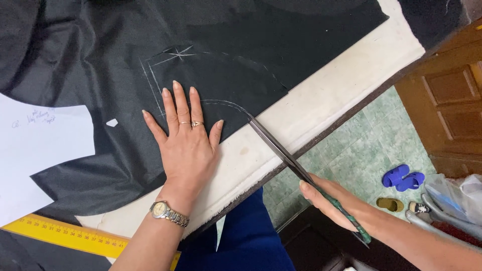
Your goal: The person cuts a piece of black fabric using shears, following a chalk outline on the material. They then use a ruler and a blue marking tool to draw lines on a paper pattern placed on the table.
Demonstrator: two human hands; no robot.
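Black fabric [241,45] with white chalk lines lies spread over a white-covered table [331,95]. My left hand [186,138] presses flat on the fabric with fingers spread, wearing rings and a wristwatch. My right hand [334,200] grips long scissors [278,148] by their dark green handles. The blades reach in from the fabric's right edge and their tip meets a curved chalk line just right of my left thumb.
A white paper pattern piece [35,145] lies on the fabric at the left. A yellow ruler [65,235] rests along the near edge. Beyond the table edge are a green tiled floor [361,145], blue sandals [403,176], a wooden cabinet [452,100] and plastic bags [459,193].
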